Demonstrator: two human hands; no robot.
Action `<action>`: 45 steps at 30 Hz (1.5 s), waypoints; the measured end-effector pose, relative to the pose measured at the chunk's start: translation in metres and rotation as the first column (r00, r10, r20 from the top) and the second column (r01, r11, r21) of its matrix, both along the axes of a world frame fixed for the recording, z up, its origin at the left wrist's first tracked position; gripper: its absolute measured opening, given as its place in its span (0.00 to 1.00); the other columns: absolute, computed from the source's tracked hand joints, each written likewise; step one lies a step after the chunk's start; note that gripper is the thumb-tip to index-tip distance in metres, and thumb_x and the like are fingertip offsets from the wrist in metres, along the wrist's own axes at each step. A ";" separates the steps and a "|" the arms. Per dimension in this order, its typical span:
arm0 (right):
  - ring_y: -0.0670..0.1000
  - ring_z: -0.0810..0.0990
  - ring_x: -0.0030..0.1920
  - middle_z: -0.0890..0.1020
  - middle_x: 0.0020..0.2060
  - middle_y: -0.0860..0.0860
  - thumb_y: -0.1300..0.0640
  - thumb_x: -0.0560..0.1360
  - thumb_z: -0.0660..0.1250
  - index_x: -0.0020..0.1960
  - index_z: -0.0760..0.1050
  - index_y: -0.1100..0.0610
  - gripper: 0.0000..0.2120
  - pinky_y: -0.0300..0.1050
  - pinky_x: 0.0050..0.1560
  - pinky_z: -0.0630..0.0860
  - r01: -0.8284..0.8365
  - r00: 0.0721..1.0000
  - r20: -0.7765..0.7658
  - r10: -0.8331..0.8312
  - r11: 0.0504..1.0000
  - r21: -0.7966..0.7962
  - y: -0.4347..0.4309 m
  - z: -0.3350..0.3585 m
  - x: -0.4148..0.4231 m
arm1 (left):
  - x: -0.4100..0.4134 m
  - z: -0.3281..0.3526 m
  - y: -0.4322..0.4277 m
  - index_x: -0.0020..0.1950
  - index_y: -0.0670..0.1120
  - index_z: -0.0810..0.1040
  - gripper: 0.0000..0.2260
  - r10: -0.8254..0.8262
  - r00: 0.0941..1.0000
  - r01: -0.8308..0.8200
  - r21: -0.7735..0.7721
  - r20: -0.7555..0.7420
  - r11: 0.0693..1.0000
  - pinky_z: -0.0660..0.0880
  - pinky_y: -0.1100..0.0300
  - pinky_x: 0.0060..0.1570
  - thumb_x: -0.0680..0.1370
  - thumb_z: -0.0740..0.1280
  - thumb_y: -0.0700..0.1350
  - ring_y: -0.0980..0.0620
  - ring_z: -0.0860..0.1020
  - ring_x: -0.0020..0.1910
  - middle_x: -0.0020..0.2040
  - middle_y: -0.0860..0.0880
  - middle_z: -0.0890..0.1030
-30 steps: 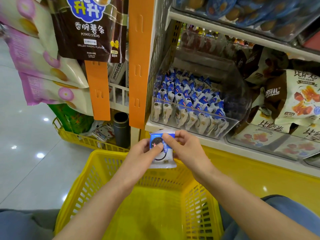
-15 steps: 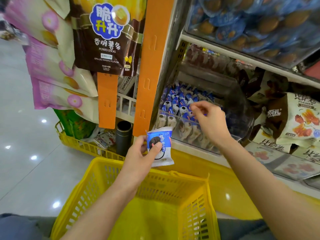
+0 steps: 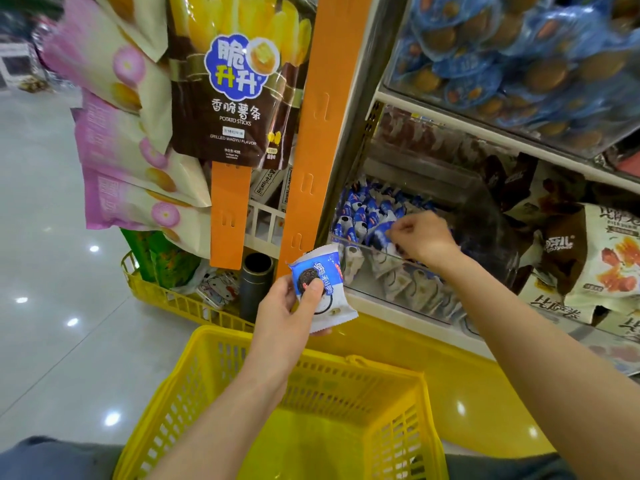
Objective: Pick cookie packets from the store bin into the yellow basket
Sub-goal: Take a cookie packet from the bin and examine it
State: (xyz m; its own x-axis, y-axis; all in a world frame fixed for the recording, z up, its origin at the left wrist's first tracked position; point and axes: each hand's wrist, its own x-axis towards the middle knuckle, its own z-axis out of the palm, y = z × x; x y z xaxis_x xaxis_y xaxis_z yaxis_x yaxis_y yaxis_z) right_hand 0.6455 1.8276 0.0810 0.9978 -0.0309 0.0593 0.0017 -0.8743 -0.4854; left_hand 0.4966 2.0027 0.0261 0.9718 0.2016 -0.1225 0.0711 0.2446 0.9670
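Note:
My left hand [image 3: 289,308] grips a blue-and-white cookie packet [image 3: 323,287] above the far rim of the yellow basket [image 3: 194,403], whose inside looks bare. A clear store bin [image 3: 391,289] on the shelf holds several more blue-and-white cookie packets [image 3: 367,216]. My right hand [image 3: 424,239] is inside the bin, its fingers curled and pinching the top of one packet [image 3: 381,233] in the front rows.
An orange upright strip [image 3: 311,133] stands just left of the bin. Hanging snack bags [image 3: 228,81] fill the upper left. A second yellow basket [image 3: 166,299] and a dark cylinder [image 3: 254,285] sit on the floor behind. Other snack bags [image 3: 602,258] lie to the right.
My right hand let go of the held packet, reached up into the bin and closed its fingers on another packet. The left hand keeps the first packet and has shifted slightly.

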 end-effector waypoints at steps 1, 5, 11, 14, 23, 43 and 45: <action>0.51 0.80 0.39 0.81 0.39 0.51 0.55 0.75 0.66 0.43 0.79 0.54 0.05 0.50 0.47 0.79 0.014 0.992 0.128 -0.020 0.999 0.046 -0.001 0.004 -0.006 | -0.001 0.000 0.000 0.58 0.48 0.74 0.10 0.003 1.000 -0.003 -0.014 -0.014 1.000 0.76 0.66 0.30 0.78 0.63 0.48 0.54 0.83 0.39 0.48 0.49 0.82; 0.46 0.81 0.41 0.81 0.38 0.45 0.54 0.76 0.65 0.50 0.79 0.54 0.06 0.44 0.42 0.80 -0.138 0.907 0.420 -0.020 0.929 0.342 0.002 0.020 -0.038 | -0.001 0.000 0.000 0.60 0.46 0.71 0.10 -0.002 0.994 -0.008 -0.090 -0.105 0.996 0.78 0.64 0.28 0.79 0.61 0.46 0.54 0.82 0.35 0.45 0.49 0.80; 0.42 0.80 0.32 0.83 0.34 0.47 0.58 0.76 0.65 0.41 0.79 0.55 0.06 0.33 0.30 0.74 -0.150 0.938 -0.115 0.327 0.681 0.717 0.015 0.003 -0.108 | -0.004 0.000 -0.002 0.59 0.47 0.74 0.22 -0.171 0.978 0.125 -0.315 -0.122 0.941 0.81 0.52 0.38 0.71 0.63 0.58 0.48 0.83 0.41 0.45 0.49 0.84; 0.45 0.80 0.34 0.82 0.39 0.54 0.61 0.75 0.66 0.44 0.76 0.59 0.01 0.35 0.30 0.75 -0.071 0.905 -0.224 0.361 0.649 0.758 0.020 -0.020 -0.130 | -0.013 -0.002 -0.008 0.60 0.49 0.74 0.24 -0.259 0.963 0.234 -0.250 -0.075 0.940 0.80 0.57 0.43 0.66 0.68 0.56 0.51 0.83 0.47 0.49 0.50 0.84; 0.41 0.78 0.42 0.82 0.44 0.45 0.58 0.76 0.65 0.48 0.76 0.49 0.05 0.38 0.44 0.76 -0.212 0.968 0.004 0.252 0.803 0.557 0.015 -0.039 -0.128 | -0.018 -0.008 -0.011 0.63 0.49 0.71 0.19 -0.309 0.948 0.306 -0.044 -0.076 0.951 0.80 0.60 0.45 0.74 0.68 0.38 0.53 0.82 0.48 0.51 0.49 0.83; 0.47 0.81 0.35 0.81 0.36 0.54 0.58 0.74 0.68 0.39 0.77 0.57 0.05 0.39 0.40 0.81 0.003 0.991 0.095 -0.096 0.720 0.694 -0.013 0.023 -0.050 | -0.010 0.000 0.003 0.56 0.48 0.74 0.08 -0.137 0.975 0.110 -0.158 -0.177 0.981 0.79 0.58 0.39 0.77 0.64 0.41 0.52 0.83 0.42 0.48 0.46 0.83; 0.46 0.80 0.34 0.81 0.35 0.53 0.57 0.72 0.70 0.40 0.77 0.57 0.05 0.40 0.40 0.80 0.022 0.992 0.091 -0.089 0.823 0.567 -0.009 0.024 -0.030 | -0.008 0.001 0.003 0.55 0.48 0.74 0.08 -0.141 0.975 0.110 -0.178 -0.174 0.978 0.79 0.57 0.40 0.77 0.64 0.41 0.52 0.83 0.42 0.48 0.46 0.83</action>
State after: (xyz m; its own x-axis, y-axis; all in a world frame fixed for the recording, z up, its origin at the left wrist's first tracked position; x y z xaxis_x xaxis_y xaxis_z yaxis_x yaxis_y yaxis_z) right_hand 0.6151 1.8191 0.1048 0.9815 -0.1476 0.1219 0.0437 -0.4476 -0.8932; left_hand 0.4887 2.0056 0.0269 0.9454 0.0413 -0.3233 0.2846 0.3790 0.8806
